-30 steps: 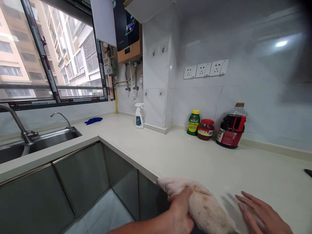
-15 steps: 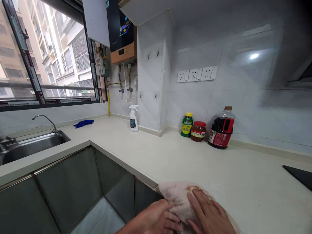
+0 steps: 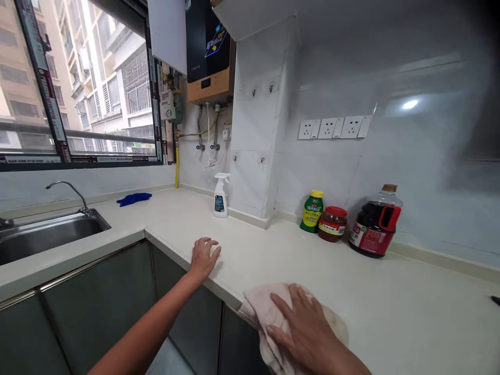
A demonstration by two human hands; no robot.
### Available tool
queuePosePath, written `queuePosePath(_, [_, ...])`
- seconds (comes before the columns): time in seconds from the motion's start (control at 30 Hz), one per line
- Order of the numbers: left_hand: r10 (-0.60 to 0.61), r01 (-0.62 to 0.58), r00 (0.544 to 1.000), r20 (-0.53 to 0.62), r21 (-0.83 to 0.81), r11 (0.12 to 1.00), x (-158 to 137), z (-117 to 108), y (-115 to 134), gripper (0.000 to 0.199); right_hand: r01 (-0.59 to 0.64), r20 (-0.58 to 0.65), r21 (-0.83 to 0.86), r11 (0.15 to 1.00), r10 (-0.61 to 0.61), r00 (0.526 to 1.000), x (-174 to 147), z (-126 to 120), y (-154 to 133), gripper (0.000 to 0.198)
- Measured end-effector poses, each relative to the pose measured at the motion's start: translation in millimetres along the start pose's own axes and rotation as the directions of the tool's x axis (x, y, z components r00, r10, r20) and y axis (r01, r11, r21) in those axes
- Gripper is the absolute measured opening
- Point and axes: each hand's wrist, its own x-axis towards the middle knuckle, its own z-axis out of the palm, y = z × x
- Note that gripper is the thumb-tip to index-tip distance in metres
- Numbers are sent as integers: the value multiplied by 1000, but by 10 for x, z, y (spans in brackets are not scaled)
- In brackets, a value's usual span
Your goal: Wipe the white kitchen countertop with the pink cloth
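My left hand (image 3: 204, 259) hovers by the counter's front edge, fingers apart and slightly curled, holding nothing. The nearest thing beyond it is a white spray bottle (image 3: 220, 197), upright against the foot of the wall column. Under my right hand (image 3: 307, 325) lies a pale pink cloth (image 3: 260, 307) with brownish stains. That hand rests on the cloth with fingers stretched and spread, its palm side hidden. Part of the cloth drapes over the front edge of the white counter (image 3: 250, 250).
Along the back wall stand a green bottle with a yellow cap (image 3: 312, 212), a red-lidded jar (image 3: 332, 224) and a large jug of dark liquid (image 3: 375, 221). A blue cloth (image 3: 134, 199) lies near the sink (image 3: 54, 227). A dark object (image 3: 495, 300) shows at the right edge.
My left hand has left the cloth and moved forward and left over the counter, fingers spreading. My right hand stays on the cloth. The view has shifted slightly left.
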Motion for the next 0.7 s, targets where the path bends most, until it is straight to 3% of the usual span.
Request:
queuePosePath(0.13, [11, -11, 1000, -11, 8, 1000, 35, 118, -111, 25, 106, 28, 110, 988, -110, 994, 633, -164, -446, 70])
queuePosePath(0.27, [-21, 21, 1000, -14, 2, 1000, -18, 98, -185, 37, 283, -3, 215, 935, -289, 957, 1399, -109, -805, 56])
queuePosePath(0.4, [-8, 8, 999, 33, -5, 1000, -20, 83, -238, 44, 427, -43, 213, 879, -428, 903, 2099, -38, -1024, 53])
queuePosePath(0.53, [-13, 11, 999, 43, 61, 998, -15, 124, -265, 47, 439, -41, 204, 875, -440, 897, 2604, 28, -952, 56])
queuePosePath(0.7, [32, -46, 995, 91, 147, 988, -18, 120, -258, 44, 246, -56, 173, 954, -240, 969, 2933, 129, -488, 49])
